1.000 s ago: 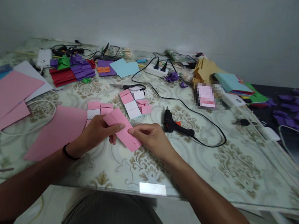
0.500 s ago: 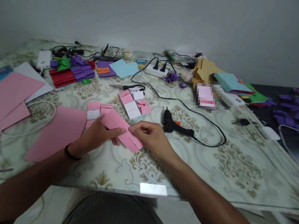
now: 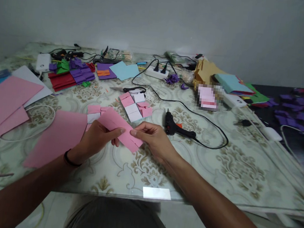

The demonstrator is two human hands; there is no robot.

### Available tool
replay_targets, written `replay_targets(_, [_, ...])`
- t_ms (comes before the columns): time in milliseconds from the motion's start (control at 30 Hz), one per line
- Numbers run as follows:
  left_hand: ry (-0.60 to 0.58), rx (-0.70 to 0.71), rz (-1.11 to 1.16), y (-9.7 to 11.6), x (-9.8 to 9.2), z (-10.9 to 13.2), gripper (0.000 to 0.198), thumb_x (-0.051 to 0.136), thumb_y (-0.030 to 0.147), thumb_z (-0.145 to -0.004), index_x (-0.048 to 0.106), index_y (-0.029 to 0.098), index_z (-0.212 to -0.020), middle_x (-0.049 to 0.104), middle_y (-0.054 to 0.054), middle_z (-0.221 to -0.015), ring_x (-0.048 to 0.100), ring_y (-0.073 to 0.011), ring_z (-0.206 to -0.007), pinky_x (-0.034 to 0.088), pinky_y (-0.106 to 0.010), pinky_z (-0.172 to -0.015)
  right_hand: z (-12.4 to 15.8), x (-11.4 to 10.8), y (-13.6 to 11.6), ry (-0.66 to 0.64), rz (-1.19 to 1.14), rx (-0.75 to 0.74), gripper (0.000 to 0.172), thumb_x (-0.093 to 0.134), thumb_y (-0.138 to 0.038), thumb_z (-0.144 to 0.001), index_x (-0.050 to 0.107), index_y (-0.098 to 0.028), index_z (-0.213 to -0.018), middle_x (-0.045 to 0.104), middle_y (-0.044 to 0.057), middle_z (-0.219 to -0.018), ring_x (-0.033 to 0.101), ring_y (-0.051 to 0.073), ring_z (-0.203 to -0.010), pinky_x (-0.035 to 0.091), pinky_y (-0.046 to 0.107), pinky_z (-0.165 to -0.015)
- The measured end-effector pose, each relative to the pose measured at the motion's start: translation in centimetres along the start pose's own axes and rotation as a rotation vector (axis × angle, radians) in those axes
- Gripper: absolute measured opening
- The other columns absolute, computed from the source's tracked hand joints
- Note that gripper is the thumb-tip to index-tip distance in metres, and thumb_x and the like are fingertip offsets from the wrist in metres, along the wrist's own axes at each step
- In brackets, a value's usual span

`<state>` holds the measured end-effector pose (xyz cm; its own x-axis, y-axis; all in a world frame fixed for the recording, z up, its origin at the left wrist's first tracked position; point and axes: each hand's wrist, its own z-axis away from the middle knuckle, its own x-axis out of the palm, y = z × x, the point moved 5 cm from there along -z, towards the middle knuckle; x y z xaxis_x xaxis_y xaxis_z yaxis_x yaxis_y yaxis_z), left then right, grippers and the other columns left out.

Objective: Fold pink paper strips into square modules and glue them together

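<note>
A folded pink paper strip [image 3: 118,126] slants between both hands above the patterned table. My left hand [image 3: 100,136] grips its left part, thumb on top and fingers beneath. At the strip's right edge, my right hand [image 3: 152,135] pinches it between thumb and fingers. Partly covered by the strip, pink and white folded pieces [image 3: 93,117] lie behind my left hand. Another pink and white folded group [image 3: 133,107] is just beyond the strip. A large pink sheet [image 3: 61,134] lies under my left forearm.
A black glue gun [image 3: 176,125] with its cord lies right of my right hand. Scissors [image 3: 129,89], a white power strip [image 3: 156,72] and coloured paper pieces [image 3: 82,73] are farther back. More pink sheets [image 3: 11,97] and a white cable [image 3: 53,119] are at left.
The pink strip has tilted a little and its lower right end has drawn slightly left and up. Both hands keep their hold. The whole view has shifted slightly.
</note>
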<state>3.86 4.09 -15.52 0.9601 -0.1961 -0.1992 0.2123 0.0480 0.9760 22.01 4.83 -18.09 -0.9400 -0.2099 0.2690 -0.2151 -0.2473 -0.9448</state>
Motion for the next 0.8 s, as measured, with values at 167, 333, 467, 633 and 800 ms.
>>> replay_targets(167, [-0.068, -0.054, -0.009, -0.5, 0.5, -0.3, 0.027, 0.077, 0.034, -0.082, 0.073, 0.014, -0.065, 0.070, -0.004, -0.054, 0.061, -0.0138, -0.052, 0.052, -0.024, -0.055, 0.1, 0.0, 0.1, 0.006, 0.036, -0.040, 0.030, 0.095, -0.041, -0.064, 0.075, -0.019, -0.069, 0.069, -0.001, -0.068, 0.057, 0.012, -0.064, 0.046, 0.029, -0.066])
replay_targets(333, [0.022, -0.070, -0.040, -0.5, -1.4, -0.6, 0.030, 0.083, 0.043, -0.080, 0.080, 0.014, -0.081, 0.079, -0.007, -0.076, 0.072, -0.0208, -0.073, 0.054, -0.028, -0.066, 0.0, -0.7, -0.9, -0.017, 0.182, -0.077, 0.031, 0.091, -0.045, -0.070, 0.075, -0.018, -0.074, 0.070, 0.000, -0.072, 0.057, 0.013, -0.065, 0.044, 0.028, -0.064])
replay_targets(467, [-0.030, -0.015, 0.040, 0.0, -2.6, -1.0, 0.034, 0.084, 0.043, -0.079, 0.082, 0.018, -0.102, 0.082, -0.007, -0.091, 0.074, -0.0211, -0.082, 0.055, -0.029, -0.075, -0.1, -1.0, -0.7, -0.218, 0.348, 0.032, 0.036, 0.090, -0.047, -0.068, 0.074, -0.015, -0.074, 0.067, 0.000, -0.070, 0.056, 0.013, -0.065, 0.041, 0.028, -0.063])
replay_targets(633, [-0.303, -0.040, -0.312, -0.2, -0.6, -0.4, 0.026, 0.075, 0.043, -0.085, 0.084, 0.019, -0.089, 0.082, -0.004, -0.082, 0.072, -0.0200, -0.077, 0.047, -0.025, -0.065, -0.4, -1.0, 0.5, -0.292, 0.454, 0.048, 0.037, 0.087, -0.049, -0.071, 0.074, -0.015, -0.077, 0.067, 0.001, -0.071, 0.057, 0.014, -0.066, 0.043, 0.028, -0.064])
replay_targets(800, [-0.277, 0.034, -0.463, -0.2, 0.0, -0.2, 0.026, 0.067, 0.038, -0.089, 0.082, 0.018, -0.080, 0.075, 0.000, -0.067, 0.064, -0.0152, -0.063, 0.039, -0.023, -0.056, -0.3, -0.6, 0.3, -0.330, 0.531, -0.035, 0.036, 0.074, -0.051, -0.086, 0.076, -0.016, -0.080, 0.063, -0.001, -0.068, 0.051, 0.013, -0.063, 0.037, 0.027, -0.060])
